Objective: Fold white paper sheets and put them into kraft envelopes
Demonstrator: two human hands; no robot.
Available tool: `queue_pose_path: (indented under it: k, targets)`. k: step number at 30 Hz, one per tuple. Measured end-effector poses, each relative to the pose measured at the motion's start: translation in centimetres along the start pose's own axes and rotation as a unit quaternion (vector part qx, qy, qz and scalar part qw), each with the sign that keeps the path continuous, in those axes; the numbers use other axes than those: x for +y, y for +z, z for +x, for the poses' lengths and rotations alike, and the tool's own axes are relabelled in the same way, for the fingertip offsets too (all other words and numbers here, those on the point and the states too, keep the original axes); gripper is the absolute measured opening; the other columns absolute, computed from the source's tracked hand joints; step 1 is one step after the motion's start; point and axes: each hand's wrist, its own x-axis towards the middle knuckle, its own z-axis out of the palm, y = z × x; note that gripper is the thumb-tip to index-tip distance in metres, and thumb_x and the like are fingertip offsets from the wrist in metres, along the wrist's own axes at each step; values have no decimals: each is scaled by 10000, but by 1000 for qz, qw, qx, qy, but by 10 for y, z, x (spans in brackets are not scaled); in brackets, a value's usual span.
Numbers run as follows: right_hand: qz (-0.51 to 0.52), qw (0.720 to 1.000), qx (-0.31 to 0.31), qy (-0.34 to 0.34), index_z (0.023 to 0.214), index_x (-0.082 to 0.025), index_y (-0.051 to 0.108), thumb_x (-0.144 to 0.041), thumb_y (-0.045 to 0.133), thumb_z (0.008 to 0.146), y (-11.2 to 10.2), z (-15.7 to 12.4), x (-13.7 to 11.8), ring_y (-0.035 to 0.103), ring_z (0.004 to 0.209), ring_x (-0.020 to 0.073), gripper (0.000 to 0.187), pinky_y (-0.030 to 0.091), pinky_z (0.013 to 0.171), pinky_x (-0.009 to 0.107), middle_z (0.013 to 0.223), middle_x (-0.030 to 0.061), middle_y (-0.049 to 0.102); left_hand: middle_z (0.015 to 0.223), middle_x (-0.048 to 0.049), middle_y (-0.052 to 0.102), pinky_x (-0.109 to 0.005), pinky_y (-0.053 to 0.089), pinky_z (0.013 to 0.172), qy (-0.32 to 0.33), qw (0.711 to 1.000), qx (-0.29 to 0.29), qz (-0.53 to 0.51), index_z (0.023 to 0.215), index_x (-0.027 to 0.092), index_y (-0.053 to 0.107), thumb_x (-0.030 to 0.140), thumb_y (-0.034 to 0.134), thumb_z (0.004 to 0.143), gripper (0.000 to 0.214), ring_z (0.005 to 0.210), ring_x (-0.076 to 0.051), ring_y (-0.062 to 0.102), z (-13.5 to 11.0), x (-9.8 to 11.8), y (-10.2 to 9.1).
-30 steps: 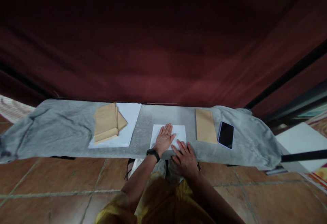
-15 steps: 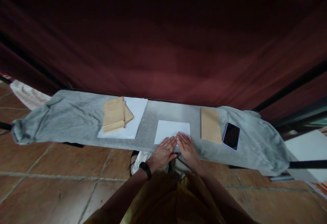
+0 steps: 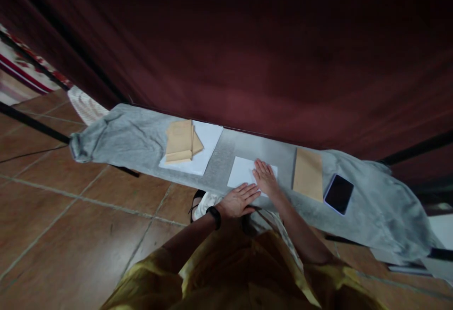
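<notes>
A white sheet of paper (image 3: 241, 171), seemingly folded, lies on the grey cloth in front of me. My left hand (image 3: 239, 200) rests flat at its near edge, fingers stretched out, with a dark band on the wrist. Farther up the paper, my right hand (image 3: 264, 176) lies flat with fingers extended, covering part of its right half. Neither hand grips anything. To the right of the paper is a flat brown envelope (image 3: 307, 174). A phone (image 3: 339, 194) with a dark screen and pale purple case lies beyond it.
Several brown envelopes (image 3: 179, 141) lie partly over larger white sheets (image 3: 208, 147) on the left. Grey cloth (image 3: 122, 135) covers the narrow bench. A dark red curtain (image 3: 226, 64) hangs behind it, and tiled floor (image 3: 88, 234) spreads below.
My right hand has slid up the paper, away from my left hand, which stays by the near edge. The whole view has turned, tilting the bench.
</notes>
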Motion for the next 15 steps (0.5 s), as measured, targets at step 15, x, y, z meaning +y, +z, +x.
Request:
queue_pose_path:
  k: [15]
  targets:
    - [5,997,67,-43,1595,-65,340,-335,225,1107,5,-109,-32,275,1558,273,569,253,1258,498,1660,166,331,1629,-163,400,-452,221,1295,4,1000,0,11,1510,120,443,477,546,1003,628,1559,-239,283,-1,1,3]
